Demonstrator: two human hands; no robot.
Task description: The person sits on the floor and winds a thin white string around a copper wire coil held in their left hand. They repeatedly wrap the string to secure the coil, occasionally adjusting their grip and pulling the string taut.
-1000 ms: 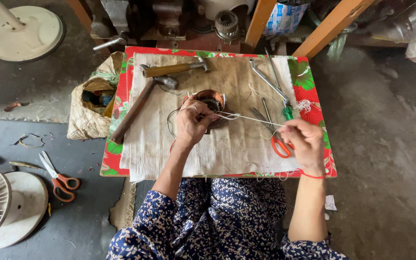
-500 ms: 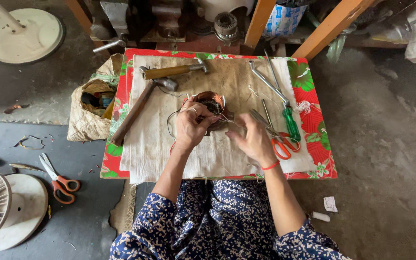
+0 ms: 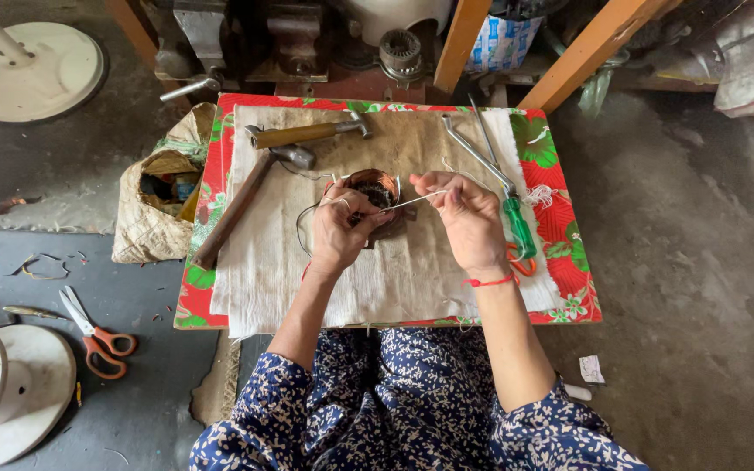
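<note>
A person's left hand steadies a copper coil at the centre of a low table, fingers closed on it, while the right hand pinches a white string pulled taut from the coil. Even tension and a firm hold on the coil should keep the tie snug.

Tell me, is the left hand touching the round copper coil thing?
Touching. The head view shows the left hand resting on the copper motor coil, its fingers overlapping the near rim.
</note>
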